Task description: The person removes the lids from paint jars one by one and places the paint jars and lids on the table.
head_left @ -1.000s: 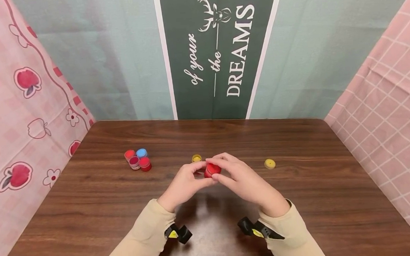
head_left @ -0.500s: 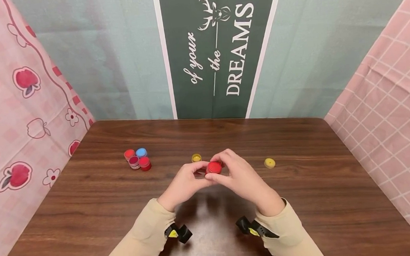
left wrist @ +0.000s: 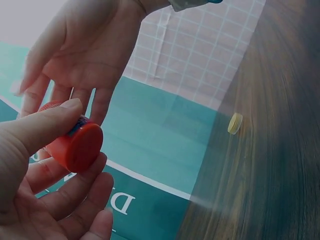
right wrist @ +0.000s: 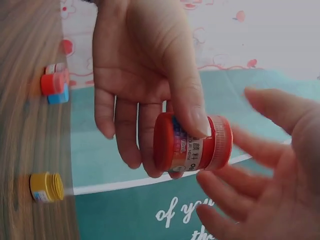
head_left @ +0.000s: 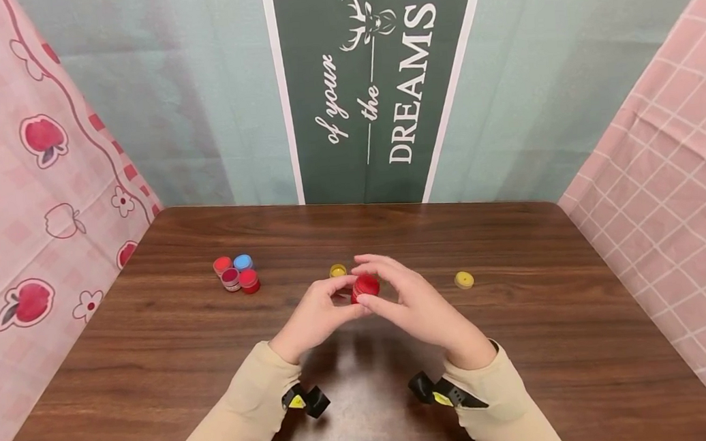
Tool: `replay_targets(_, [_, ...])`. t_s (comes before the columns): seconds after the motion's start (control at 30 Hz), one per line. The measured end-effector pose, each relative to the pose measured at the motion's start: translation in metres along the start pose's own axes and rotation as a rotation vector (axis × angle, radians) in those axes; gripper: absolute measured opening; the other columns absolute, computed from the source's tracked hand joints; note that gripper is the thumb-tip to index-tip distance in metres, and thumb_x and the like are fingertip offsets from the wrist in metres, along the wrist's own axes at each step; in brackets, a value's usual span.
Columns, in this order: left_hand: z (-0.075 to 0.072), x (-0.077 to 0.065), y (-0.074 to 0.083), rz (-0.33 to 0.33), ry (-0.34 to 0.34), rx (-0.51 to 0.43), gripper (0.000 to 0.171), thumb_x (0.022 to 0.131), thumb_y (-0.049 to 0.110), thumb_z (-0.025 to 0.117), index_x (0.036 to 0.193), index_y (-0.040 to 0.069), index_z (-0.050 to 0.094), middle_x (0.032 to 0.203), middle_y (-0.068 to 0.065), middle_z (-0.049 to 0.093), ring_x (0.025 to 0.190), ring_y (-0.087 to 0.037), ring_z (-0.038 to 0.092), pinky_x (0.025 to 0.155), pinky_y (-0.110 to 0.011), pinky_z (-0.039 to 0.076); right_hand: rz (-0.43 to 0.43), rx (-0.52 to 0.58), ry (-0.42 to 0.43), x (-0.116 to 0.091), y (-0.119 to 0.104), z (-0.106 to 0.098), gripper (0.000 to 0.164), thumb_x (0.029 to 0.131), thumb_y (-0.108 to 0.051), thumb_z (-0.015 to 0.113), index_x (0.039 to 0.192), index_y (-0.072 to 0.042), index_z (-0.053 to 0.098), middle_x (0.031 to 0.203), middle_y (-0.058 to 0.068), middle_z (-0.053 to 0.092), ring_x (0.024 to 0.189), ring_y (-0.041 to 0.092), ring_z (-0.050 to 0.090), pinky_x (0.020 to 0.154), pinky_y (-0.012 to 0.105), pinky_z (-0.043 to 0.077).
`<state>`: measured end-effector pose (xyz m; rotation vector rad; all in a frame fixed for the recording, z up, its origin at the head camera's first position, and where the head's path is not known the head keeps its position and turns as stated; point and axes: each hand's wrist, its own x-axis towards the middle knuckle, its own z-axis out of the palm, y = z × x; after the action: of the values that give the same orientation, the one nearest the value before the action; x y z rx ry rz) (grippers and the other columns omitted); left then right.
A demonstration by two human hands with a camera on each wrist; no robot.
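Observation:
A red paint jar [head_left: 366, 286] with a ribbed lid [right wrist: 222, 142] is in the air above the table, tilted on its side in both wrist views. My left hand [head_left: 318, 316] pinches its labelled body between thumb and fingers. Around the lid end hovers my right hand [head_left: 417, 309], fingers loosely bent. In the right wrist view its thumb stands apart from the lid; whether a fingertip touches the lid I cannot tell. Just behind the hands stands a yellow paint jar [right wrist: 46, 187], its threaded neck bare. A yellow lid [head_left: 464, 279] lies to the right on the table.
At the left of the wooden table [head_left: 154, 371] several jars stand close together: a blue jar [head_left: 243, 262], a dark red jar [head_left: 231, 279] and red ones, such as the front red jar [head_left: 249, 280]. Fabric curtains rise behind and at both sides.
The right hand has shifted about the lid, its fingers closing, then loosening and lifting off a little. The jar's tilt has varied slightly. The left hand stays nearly in place.

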<state>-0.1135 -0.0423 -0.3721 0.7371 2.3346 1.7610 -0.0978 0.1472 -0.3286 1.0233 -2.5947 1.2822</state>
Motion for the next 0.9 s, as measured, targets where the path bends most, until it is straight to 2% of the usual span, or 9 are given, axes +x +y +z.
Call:
replay_targets(0.13, [0.0004, 0.0004, -0.0001, -0.011, -0.001, -0.001, 0.038, 0.08, 0.016, 0.075, 0.114, 0.002, 0.064, 0.104, -0.007, 0.065, 0.09, -0.019, 0.06, 0.083, -0.04, 0.051, 0.075, -0.131, 0.091, 0.0017, -0.0003, 0.0036, 0.042, 0.075, -0.028, 0.079, 0.108, -0.01, 0.06, 0.103, -0.002, 0.056, 0.093, 0.012, 0.056, 0.078, 0.031, 0.048])
replay_targets(0.23, [0.0008, 0.0, 0.0006, -0.01, -0.005, -0.007, 0.038, 0.08, 0.016, 0.074, 0.114, 0.003, 0.064, 0.105, -0.007, 0.064, 0.09, -0.019, 0.06, 0.083, -0.039, 0.051, 0.088, -0.178, 0.088, 0.0022, 0.0018, 0.0052, 0.038, 0.074, -0.027, 0.08, 0.104, -0.01, 0.063, 0.095, -0.003, 0.056, 0.084, 0.009, 0.055, 0.071, 0.028, 0.048])
replay_targets(0.33, [0.0005, -0.0005, 0.0013, -0.008, -0.011, -0.011, 0.037, 0.08, 0.016, 0.075, 0.113, 0.004, 0.064, 0.104, -0.005, 0.064, 0.09, -0.018, 0.06, 0.082, -0.035, 0.051, 0.038, -0.156, 0.042, 0.0015, 0.0046, 0.004, 0.036, 0.079, -0.019, 0.076, 0.111, -0.009, 0.065, 0.1, -0.002, 0.057, 0.088, 0.01, 0.055, 0.073, 0.027, 0.048])
replay_targets(0.43, [0.0, -0.0006, 0.0018, -0.003, -0.004, -0.001, 0.037, 0.079, 0.017, 0.076, 0.112, 0.006, 0.065, 0.102, -0.002, 0.065, 0.09, -0.016, 0.06, 0.082, -0.034, 0.051, -0.025, -0.104, -0.043, 0.0, 0.006, -0.0003, 0.038, 0.084, -0.008, 0.069, 0.121, -0.01, 0.061, 0.113, -0.001, 0.055, 0.102, 0.012, 0.053, 0.081, 0.028, 0.047])
replay_targets(0.57, [-0.0004, -0.0003, 0.0022, 0.006, 0.001, 0.006, 0.04, 0.078, 0.018, 0.077, 0.114, 0.006, 0.064, 0.103, -0.003, 0.065, 0.092, -0.017, 0.06, 0.084, -0.041, 0.05, -0.038, -0.041, -0.098, -0.0007, 0.004, -0.0042, 0.041, 0.086, -0.005, 0.064, 0.126, -0.009, 0.057, 0.126, 0.002, 0.052, 0.116, 0.016, 0.049, 0.093, 0.036, 0.043])
replay_targets(0.63, [-0.0006, -0.0005, 0.0026, 0.009, 0.0, 0.012, 0.04, 0.079, 0.018, 0.076, 0.114, 0.005, 0.064, 0.104, -0.004, 0.065, 0.093, -0.018, 0.059, 0.084, -0.042, 0.05, 0.003, -0.049, -0.056, 0.0001, 0.0028, -0.0031, 0.041, 0.085, -0.012, 0.069, 0.123, -0.007, 0.057, 0.123, 0.004, 0.054, 0.113, 0.017, 0.051, 0.091, 0.037, 0.044])
replay_targets(0.73, [-0.0002, -0.0001, 0.0031, 0.003, -0.001, 0.005, 0.039, 0.079, 0.017, 0.076, 0.114, 0.004, 0.064, 0.105, -0.004, 0.065, 0.092, -0.018, 0.059, 0.084, -0.042, 0.05, 0.107, -0.086, 0.029, 0.002, 0.0005, -0.0003, 0.043, 0.079, -0.026, 0.076, 0.114, -0.007, 0.059, 0.106, 0.0, 0.059, 0.097, 0.014, 0.056, 0.078, 0.033, 0.049])
replay_targets(0.83, [0.0006, 0.0005, 0.0038, -0.008, -0.005, -0.008, 0.037, 0.078, 0.016, 0.076, 0.113, 0.007, 0.065, 0.104, -0.001, 0.065, 0.092, -0.016, 0.059, 0.083, -0.04, 0.05, 0.162, -0.129, 0.069, 0.0031, -0.0002, 0.0016, 0.034, 0.078, -0.026, 0.077, 0.104, -0.01, 0.063, 0.094, -0.004, 0.059, 0.084, 0.011, 0.056, 0.067, 0.03, 0.047])
replay_targets(0.9, [0.001, 0.0007, 0.0041, -0.01, -0.006, -0.013, 0.037, 0.078, 0.016, 0.077, 0.112, 0.008, 0.066, 0.104, 0.0, 0.065, 0.093, -0.016, 0.059, 0.083, -0.04, 0.05, 0.153, -0.137, 0.065, 0.0032, 0.0003, 0.002, 0.03, 0.079, -0.023, 0.076, 0.103, -0.011, 0.065, 0.092, -0.004, 0.06, 0.083, 0.01, 0.056, 0.067, 0.03, 0.047])
